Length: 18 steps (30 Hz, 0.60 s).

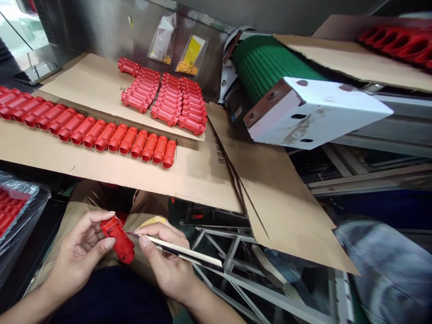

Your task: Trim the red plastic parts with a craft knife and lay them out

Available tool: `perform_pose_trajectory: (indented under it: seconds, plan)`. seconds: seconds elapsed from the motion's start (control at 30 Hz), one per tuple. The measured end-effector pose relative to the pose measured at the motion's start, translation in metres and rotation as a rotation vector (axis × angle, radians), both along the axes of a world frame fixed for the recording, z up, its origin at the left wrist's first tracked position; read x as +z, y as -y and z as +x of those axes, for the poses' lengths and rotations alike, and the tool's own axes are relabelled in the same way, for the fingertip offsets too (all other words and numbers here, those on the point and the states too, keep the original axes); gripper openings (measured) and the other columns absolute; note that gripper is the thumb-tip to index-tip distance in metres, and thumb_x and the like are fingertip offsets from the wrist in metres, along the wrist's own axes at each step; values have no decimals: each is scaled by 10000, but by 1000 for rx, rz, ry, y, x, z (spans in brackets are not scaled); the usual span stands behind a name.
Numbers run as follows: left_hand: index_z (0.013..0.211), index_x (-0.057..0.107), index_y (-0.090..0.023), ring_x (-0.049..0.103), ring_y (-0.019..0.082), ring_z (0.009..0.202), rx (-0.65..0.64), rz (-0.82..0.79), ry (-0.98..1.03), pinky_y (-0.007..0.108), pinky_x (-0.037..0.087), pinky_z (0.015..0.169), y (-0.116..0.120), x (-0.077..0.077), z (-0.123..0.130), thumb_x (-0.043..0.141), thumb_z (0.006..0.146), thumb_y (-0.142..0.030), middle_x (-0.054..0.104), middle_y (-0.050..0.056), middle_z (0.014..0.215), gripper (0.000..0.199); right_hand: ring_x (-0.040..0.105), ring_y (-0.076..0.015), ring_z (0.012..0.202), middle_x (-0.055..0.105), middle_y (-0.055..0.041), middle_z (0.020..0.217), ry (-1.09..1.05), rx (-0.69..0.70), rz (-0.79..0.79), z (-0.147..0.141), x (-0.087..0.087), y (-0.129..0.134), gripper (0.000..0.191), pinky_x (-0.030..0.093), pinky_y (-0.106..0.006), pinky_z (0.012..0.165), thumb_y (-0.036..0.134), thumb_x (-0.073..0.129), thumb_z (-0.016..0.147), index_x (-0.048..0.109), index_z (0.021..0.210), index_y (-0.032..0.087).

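Between thumb and fingers, my left hand (pixel 84 245) grips a red plastic part (pixel 119 240), tilted above my lap. My right hand (pixel 165 256) pinches a thin stick-like tool (pixel 189 253) with a pale and a dark edge; its tip points at the side of the red part. Whether the tip touches is too small to tell. Something yellow (pixel 153 221) shows behind my right fingers. On the cardboard (pixel 202 180) beyond, a long row of red tubes (pixel 118 137) lies side by side, and stacked red parts (pixel 167 99) lie farther back.
A green conveyor belt (pixel 270 67) with a white metal end cover (pixel 313 112) is at the upper right. Two clear bags (pixel 191 56) lie at the back. A plastic-lined crate (pixel 25 211) of red parts is at the left. A person's denim-covered leg (pixel 388 270) is at the right.
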<state>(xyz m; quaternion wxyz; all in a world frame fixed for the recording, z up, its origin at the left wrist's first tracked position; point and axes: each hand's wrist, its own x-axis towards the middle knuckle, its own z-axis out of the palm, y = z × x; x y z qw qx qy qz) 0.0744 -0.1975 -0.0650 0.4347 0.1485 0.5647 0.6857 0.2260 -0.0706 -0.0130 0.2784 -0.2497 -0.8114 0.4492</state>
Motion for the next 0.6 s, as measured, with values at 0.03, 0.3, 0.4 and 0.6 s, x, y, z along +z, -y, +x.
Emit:
perform_pose_trajectory:
  seconds: [0.03,0.3,0.4,0.6]
  plan:
    - [1127,787,-292,784,207,916,14,10,-14,265,639,850,0,0,-2,888,837,-361,808,25,1008,315,748,-163,794,803,-42,877,3,1,-6,2,1,-1,116,590,-262,737,150,675,966,778,985,200]
    - [1154,777,-292,796,206,954,-29,17,24,260,640,879,-1,-3,1,892,837,-347,820,29,1071,341,767,-178,884,825,-55,1009,-100,24,99,2,4,0,189,632,-284,799,126,692,974,761,1123,219]
    - [1150,772,-295,796,206,961,-34,25,34,257,642,869,0,-2,2,896,834,-340,818,25,1081,342,779,-189,883,832,-57,1009,-93,40,92,-1,0,4,190,647,-304,813,141,686,986,751,1145,224]
    - [1125,791,-300,794,195,924,-26,13,37,241,642,854,1,0,1,902,824,-331,811,16,1029,322,763,-198,943,811,-81,1039,-23,2,162,-5,1,-7,215,638,-333,840,106,619,993,766,1111,210]
